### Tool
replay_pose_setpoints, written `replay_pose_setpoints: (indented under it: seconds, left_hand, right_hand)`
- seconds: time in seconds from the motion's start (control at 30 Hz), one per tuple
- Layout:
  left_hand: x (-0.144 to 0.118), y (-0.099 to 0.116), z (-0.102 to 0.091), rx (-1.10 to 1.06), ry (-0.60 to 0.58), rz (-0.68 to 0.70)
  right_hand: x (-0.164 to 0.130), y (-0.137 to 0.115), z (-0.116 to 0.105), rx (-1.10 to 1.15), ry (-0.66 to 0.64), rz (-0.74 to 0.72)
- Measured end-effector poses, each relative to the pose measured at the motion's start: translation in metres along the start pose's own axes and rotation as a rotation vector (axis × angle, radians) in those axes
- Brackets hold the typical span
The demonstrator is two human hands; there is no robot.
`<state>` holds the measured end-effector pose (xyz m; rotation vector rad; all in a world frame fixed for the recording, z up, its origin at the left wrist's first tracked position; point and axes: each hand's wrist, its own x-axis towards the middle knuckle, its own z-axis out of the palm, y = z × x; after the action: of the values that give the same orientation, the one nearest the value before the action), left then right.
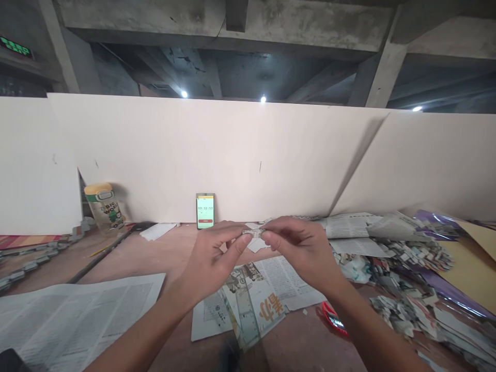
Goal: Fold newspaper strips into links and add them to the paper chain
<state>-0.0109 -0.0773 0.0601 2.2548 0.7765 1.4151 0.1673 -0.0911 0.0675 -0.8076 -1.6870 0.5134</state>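
Note:
Both hands are raised over the table, fingertips facing each other. My left hand (215,253) pinches one end of a small folded paper strip (253,232) between thumb and fingers. At the other end my right hand (304,250) grips it in the same way. The strip looks like newspaper; its folds are too small to make out. Under the hands lie cut newspaper pieces (298,281), one with large orange characters, and a clear ruler (247,312) resting on them. Small white paper scraps (258,245) show just behind the strip.
A phone (205,212) showing a timer leans against the white board (232,155). A yellow-lidded bottle (105,209) and a newspaper sheet (81,315) are at left, beside a folded-paper chain (39,258). Red-rimmed object (334,318) and heaped paper strips (411,294) lie at right.

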Motion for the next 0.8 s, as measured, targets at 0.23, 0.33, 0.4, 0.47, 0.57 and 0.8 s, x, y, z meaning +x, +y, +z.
replay_pose_setpoints:
  seconds: [0.23,0.33,0.4,0.47,0.57,0.8]
  left_hand:
    - [0.002,0.001,-0.002,0.02,-0.023,-0.041]
    - [0.003,0.001,-0.004,0.019,-0.056,-0.039]
    - [0.005,0.001,-0.008,0.015,-0.096,-0.028]
    - [0.006,0.002,-0.011,0.013,-0.139,-0.021]
    - [0.006,0.002,-0.014,0.024,-0.211,-0.037]
    - [0.003,-0.002,-0.009,0.023,-0.17,-0.069]
  right_hand:
    - [0.0,-0.001,-0.005,-0.03,-0.083,-0.006]
    - [0.002,-0.001,-0.007,0.005,-0.121,0.013]
    - [0.003,-0.001,-0.009,0.053,-0.179,0.062]
    - [0.003,-0.001,-0.011,0.073,-0.225,0.095]
    - [0.004,-0.001,-0.01,0.037,-0.241,0.084]
    - [0.002,0.002,-0.003,-0.085,-0.184,0.02]
